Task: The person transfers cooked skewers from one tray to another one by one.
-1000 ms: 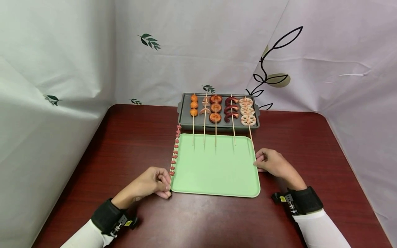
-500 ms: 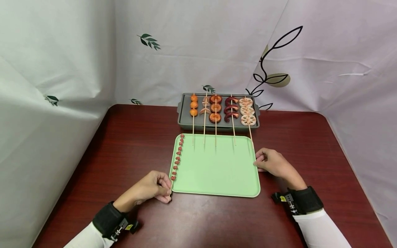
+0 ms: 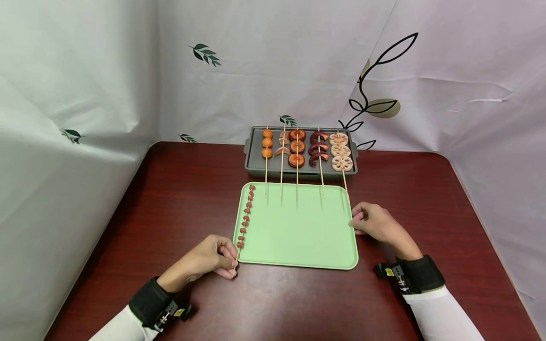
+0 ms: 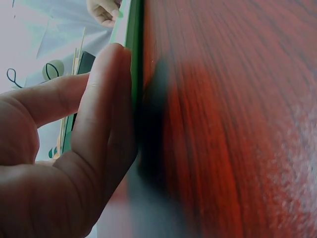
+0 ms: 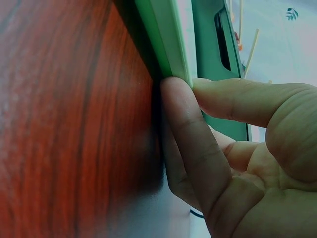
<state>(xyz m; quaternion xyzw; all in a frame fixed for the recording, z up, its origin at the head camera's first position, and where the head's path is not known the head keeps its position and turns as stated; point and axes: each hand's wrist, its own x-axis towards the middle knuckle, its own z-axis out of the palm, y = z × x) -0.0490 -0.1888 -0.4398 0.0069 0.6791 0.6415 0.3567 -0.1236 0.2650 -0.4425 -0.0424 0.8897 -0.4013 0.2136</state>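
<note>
My left hand (image 3: pixel 214 256) pinches the bare lower end of a skewer of small red meat pieces (image 3: pixel 246 218), just outside the front left corner of a light green tray (image 3: pixel 298 227). The skewer slants along the tray's left side, with its meat inside the rim. On the opposite side, my right hand (image 3: pixel 375 222) pinches the tray's right rim between thumb and fingers. The right wrist view shows its thumb (image 5: pixel 233 101) over the rim and a finger (image 5: pixel 185 109) beneath. In the left wrist view, the hand's own fingers hide the skewer.
Behind the tray stands a dark grey grill pan (image 3: pixel 255 163). Skewers lie across it: orange balls (image 3: pixel 267 142), pale curved pieces (image 3: pixel 282 151), round brown slices (image 3: pixel 296 147), dark red tentacles (image 3: pixel 319 148) and lotus root slices (image 3: pixel 341 150). Their sticks reach over the tray's back edge. A wooden table (image 3: pixel 179 189) lies beneath.
My left hand has moved slightly toward me and right, bringing the meat skewer from along the tray's left edge to inside its rim. My right hand keeps its hold on the tray.
</note>
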